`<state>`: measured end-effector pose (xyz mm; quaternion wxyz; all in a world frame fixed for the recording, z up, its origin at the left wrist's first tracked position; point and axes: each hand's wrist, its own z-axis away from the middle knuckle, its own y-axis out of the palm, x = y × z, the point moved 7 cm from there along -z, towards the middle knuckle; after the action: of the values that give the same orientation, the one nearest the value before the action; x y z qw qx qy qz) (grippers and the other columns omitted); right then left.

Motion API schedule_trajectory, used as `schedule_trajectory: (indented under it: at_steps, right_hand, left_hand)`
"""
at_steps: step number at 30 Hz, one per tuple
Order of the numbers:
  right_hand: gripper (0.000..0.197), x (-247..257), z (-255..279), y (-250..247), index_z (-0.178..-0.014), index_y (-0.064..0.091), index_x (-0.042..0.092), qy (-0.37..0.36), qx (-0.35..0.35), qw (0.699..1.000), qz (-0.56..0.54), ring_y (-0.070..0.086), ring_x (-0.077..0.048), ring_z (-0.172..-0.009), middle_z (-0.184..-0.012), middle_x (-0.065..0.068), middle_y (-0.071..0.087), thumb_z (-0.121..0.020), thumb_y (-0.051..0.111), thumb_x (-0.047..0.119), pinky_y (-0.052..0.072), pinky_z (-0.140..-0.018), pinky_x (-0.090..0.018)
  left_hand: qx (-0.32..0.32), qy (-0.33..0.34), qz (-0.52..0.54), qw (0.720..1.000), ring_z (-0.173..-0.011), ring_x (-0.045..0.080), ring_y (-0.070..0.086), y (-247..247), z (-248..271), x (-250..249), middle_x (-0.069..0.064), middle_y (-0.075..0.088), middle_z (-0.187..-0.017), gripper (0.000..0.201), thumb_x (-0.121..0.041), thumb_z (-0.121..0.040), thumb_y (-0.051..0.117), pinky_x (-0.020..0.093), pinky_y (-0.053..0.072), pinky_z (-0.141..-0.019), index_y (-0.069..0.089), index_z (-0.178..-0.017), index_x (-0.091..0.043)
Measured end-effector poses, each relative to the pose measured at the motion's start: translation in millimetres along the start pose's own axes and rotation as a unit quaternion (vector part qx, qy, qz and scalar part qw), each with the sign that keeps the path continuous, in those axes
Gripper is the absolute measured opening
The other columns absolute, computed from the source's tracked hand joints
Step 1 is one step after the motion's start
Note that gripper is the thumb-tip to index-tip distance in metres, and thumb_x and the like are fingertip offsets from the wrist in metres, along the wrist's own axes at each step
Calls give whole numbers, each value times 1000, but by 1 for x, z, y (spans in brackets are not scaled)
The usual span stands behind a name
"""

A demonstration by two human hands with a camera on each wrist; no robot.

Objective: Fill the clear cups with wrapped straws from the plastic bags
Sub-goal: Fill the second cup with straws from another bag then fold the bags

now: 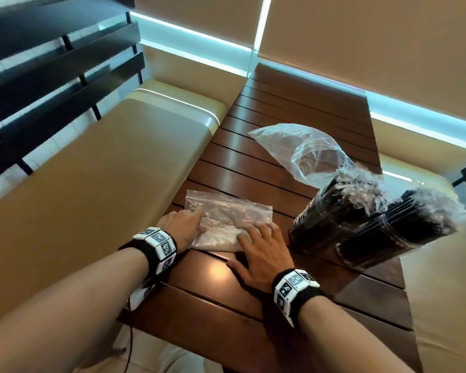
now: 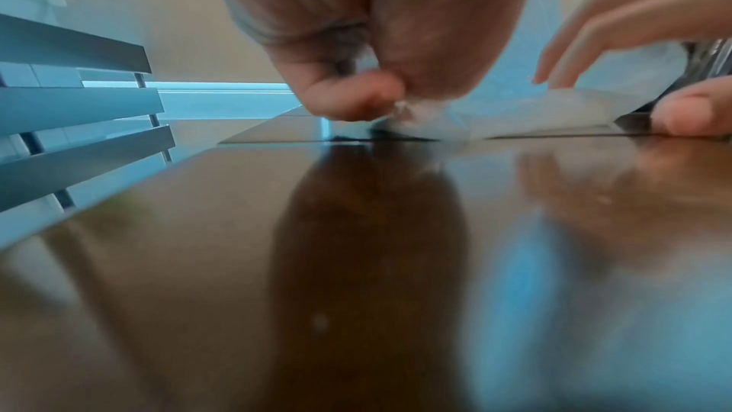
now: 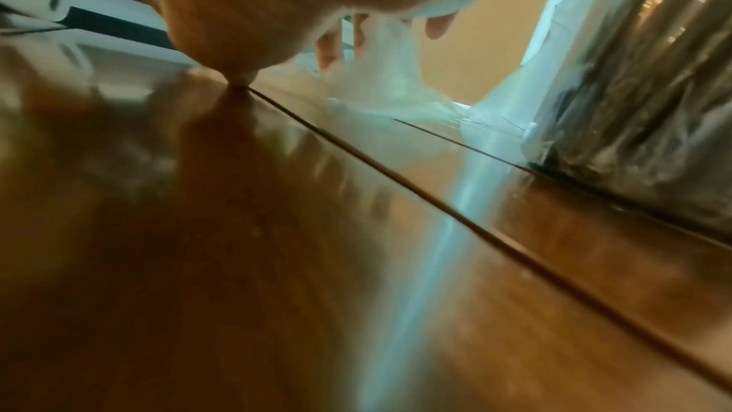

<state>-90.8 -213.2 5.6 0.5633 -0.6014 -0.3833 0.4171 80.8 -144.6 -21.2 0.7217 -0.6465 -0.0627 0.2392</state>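
A flat clear zip bag [image 1: 232, 211] lies folded on the dark slatted wooden table [image 1: 293, 98] near its left edge. My left hand [image 1: 186, 224] holds the bag's near left corner; in the left wrist view its thumb [image 2: 356, 99] pinches the plastic [image 2: 515, 111]. My right hand [image 1: 258, 249] rests on the bag's right end with its fingers spread flat. Right of my hands stand two clear cups [image 1: 331, 214] [image 1: 396, 230], packed with black wrapped straws. The right wrist view shows one cup [image 3: 633, 105] close by.
A crumpled, empty clear plastic bag [image 1: 301, 152] lies farther back on the table. A tan padded bench [image 1: 105, 170] runs along the table's left side, and another seat [image 1: 441, 265] is on the right. Roller blinds cover the windows behind.
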Motion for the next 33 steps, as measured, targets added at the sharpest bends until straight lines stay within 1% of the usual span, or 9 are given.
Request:
schedule_trajectory:
  at_steps: [3, 8, 13, 16, 21, 24, 27, 31, 33]
  right_hand:
    - [35, 1, -1, 2, -99, 63, 17, 11, 16, 1000, 10, 55, -32, -111, -108, -6, 65, -85, 47, 45, 32, -107, -52]
    - [43, -3, -9, -9, -102, 63, 16, 22, 7, 998, -57, 66, -27, -82, -90, -4, 67, -79, 28, 25, 50, -87, -36]
    - [9, -29, -12, -12, -104, 42, 21, 109, 69, 984, -126, 64, -35, -89, -99, -6, 64, -96, 37, 19, 35, -66, -34]
    - [7, -38, -11, 3, -97, 33, 23, 149, 99, 972, -155, 63, -37, -88, -98, -8, 65, -102, 32, 29, 40, -67, -37]
    - [19, -48, -17, 14, -107, 42, 20, 218, 59, 960, -167, 63, -35, -88, -104, -4, 54, -98, 45, 37, 50, -71, -42]
    - [24, -33, -26, 4, -101, 54, 21, 146, 9, 988, -41, 58, -30, -83, -102, -4, 53, -83, 64, 34, 46, -62, -38]
    - [32, -17, -24, 12, -112, 55, 25, 47, 25, 998, -16, 52, -27, -96, -116, -3, 54, -87, 47, 44, 43, -78, -41]
    - [44, -20, -20, 18, -125, 46, 22, 93, 71, 987, -108, 54, -26, -97, -117, -3, 47, -92, 41, 51, 49, -81, -41]
    - [39, -21, -20, 20, -119, 45, 18, 133, 85, 974, -161, 59, -31, -93, -115, -4, 43, -93, 49, 47, 50, -78, -41]
  left_hand:
    - [-63, 8, -90, 994, -89, 26, 64, -17, -2, -3, 4, 59, -107, 36, -49, -89, 58, 35, 48, -71, 48, -108, -20]
    - [-60, 274, -178, 943, -85, 16, 59, -17, 25, -34, -3, 60, -96, 46, -65, -87, 44, 32, 51, -75, 65, -93, -24]
    - [-20, 131, -9, 991, -89, 25, 64, -24, 24, -8, 0, 63, -106, 26, -14, -90, 50, 33, 48, -74, 51, -114, -22]
    - [19, 13, 87, 996, -89, 34, 62, -18, 14, 11, 10, 67, -97, 6, -23, -97, 46, 35, 44, -71, 50, -98, -18]
    - [5, -108, 100, 989, -91, 35, 61, -7, 4, 21, 14, 67, -97, 25, -37, -98, 39, 38, 48, -77, 48, -85, -17]
    - [-37, -104, 28, 993, -87, 37, 63, -11, 4, 14, 10, 64, -97, 12, -28, -93, 48, 38, 48, -72, 44, -96, -16]
    - [-69, -68, -54, 994, -76, 30, 59, -19, 4, 6, 4, 45, -97, 31, -12, -80, 63, 37, 49, -59, 40, -100, -19]
    - [-84, 82, -160, 980, -66, 23, 50, -27, 5, -20, 5, 49, -87, 42, -10, -54, 79, 32, 45, -53, 56, -88, -18]
    - [-59, 164, -153, 973, -72, 21, 54, -18, 16, -37, 2, 53, -92, 33, -22, -63, 70, 32, 51, -60, 57, -94, -20]
